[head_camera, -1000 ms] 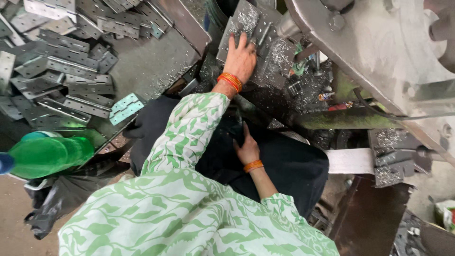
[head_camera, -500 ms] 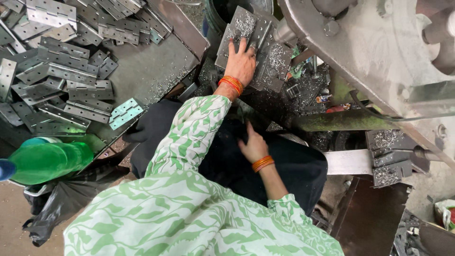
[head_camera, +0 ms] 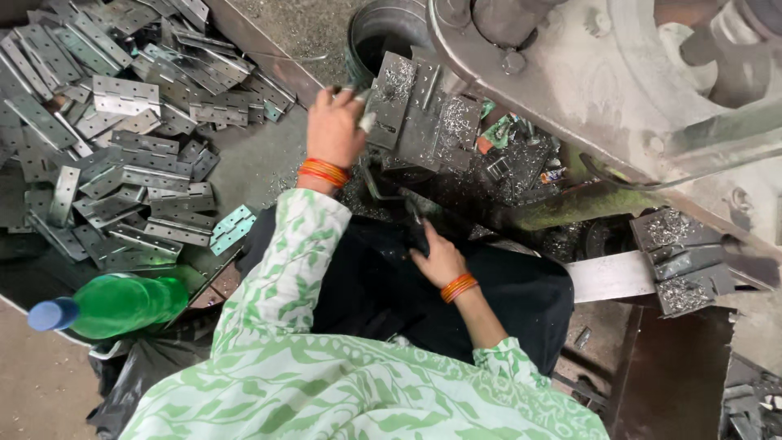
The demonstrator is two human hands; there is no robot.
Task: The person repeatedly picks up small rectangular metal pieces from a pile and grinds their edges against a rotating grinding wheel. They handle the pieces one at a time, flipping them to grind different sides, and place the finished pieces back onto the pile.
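**Q:** Where are your hands, and what do they touch?

**A:** My left hand (head_camera: 332, 126) is stretched forward; its fingers are curled shut on the near edge of a metal plate (head_camera: 391, 98), a grey strip with punched holes and a dusting of bright shavings; the plate stands tilted just past my fingertips, leaning among other plates in front of the big grey machine (head_camera: 586, 73). My right hand (head_camera: 438, 259) rests low on my black lap (head_camera: 366, 285); its fingers point forward and lie close together; whether they hold anything I cannot tell, since the dark cloth hides the tips.

**Q:** What lies around them?

**A:** To my left a heap of flat hinges (head_camera: 122, 138) covers a dark tray (head_camera: 261, 163); a green bottle (head_camera: 114, 305) with a blue cap lies on its side near my left elbow; a round metal bucket (head_camera: 387, 33) stands just beyond the held plate; orange bangles circle both wrists.
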